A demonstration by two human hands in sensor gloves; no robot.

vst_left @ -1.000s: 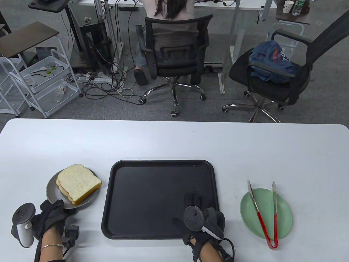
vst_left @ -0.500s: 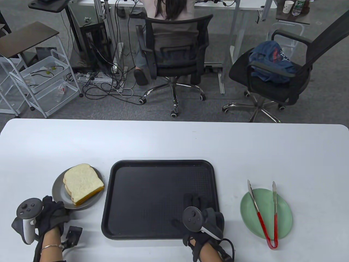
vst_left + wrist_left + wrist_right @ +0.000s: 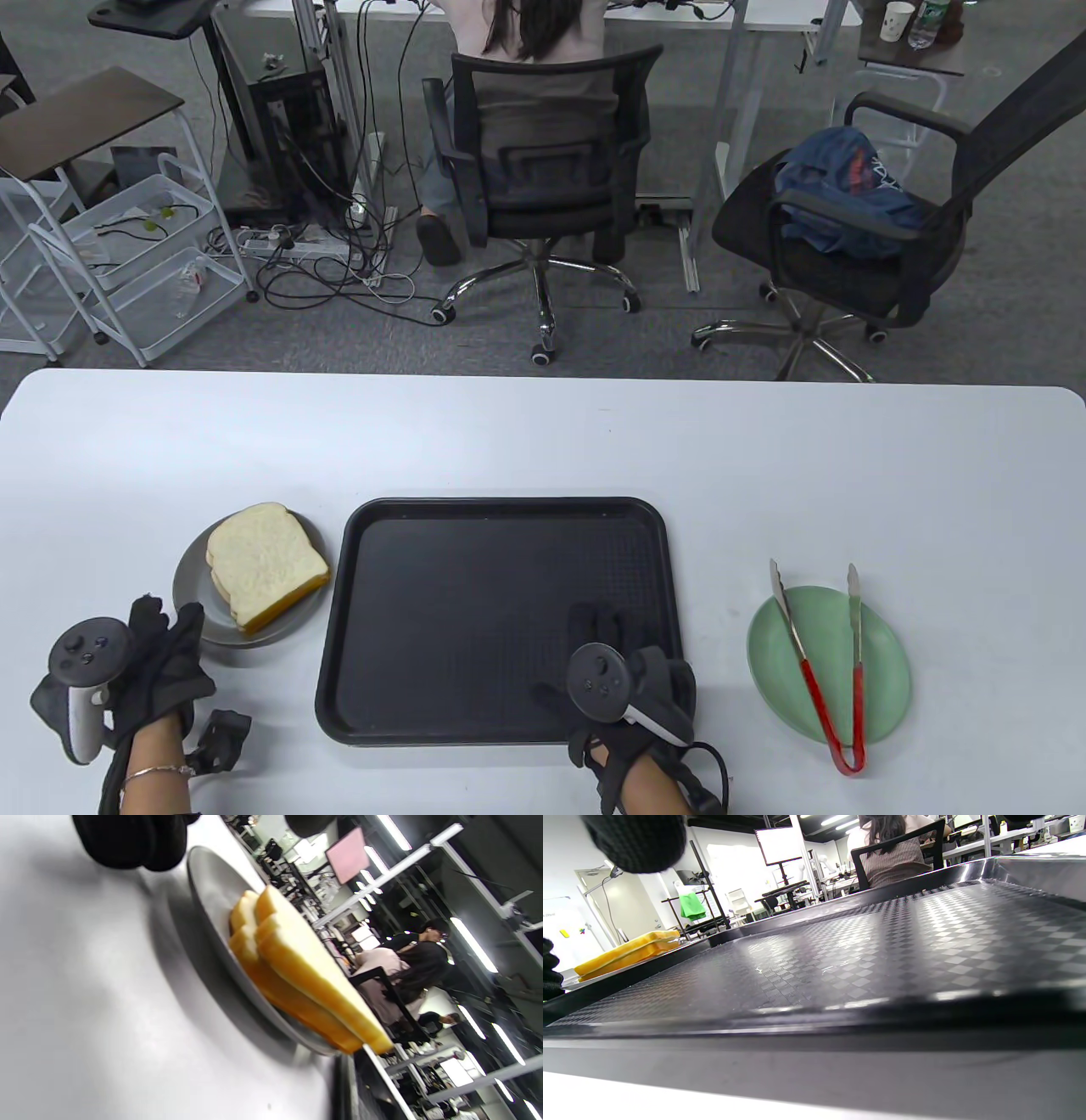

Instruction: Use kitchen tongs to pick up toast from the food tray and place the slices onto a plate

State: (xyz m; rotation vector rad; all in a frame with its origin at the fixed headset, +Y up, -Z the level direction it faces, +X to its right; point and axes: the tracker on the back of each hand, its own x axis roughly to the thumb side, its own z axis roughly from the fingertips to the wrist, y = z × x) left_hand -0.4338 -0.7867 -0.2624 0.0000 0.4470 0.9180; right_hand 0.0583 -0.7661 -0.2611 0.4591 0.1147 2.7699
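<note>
Lying stacked on round grey plate (image 3: 197, 586), two white toast slices (image 3: 265, 566) beside black plastic tray (image 3: 475, 526). Left hand (image 3: 161, 671) grip released, fingertips touching plate rim. Right hand (image 3: 632, 671) flat on tray, released. Red-handled metal tongs (image 3: 819, 658) on green plate (image 3: 891, 671).

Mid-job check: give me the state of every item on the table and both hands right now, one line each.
Toast slices: two, stacked on the grey plate.
Grey plate: on the table, left of the tray.
Black tray: bare, no toast on it.
Tongs: lying open across the green plate, untouched.
Green plate: holds only the tongs.
Left hand: open, at the grey plate's near rim.
Right hand: resting flat on the tray.
</note>
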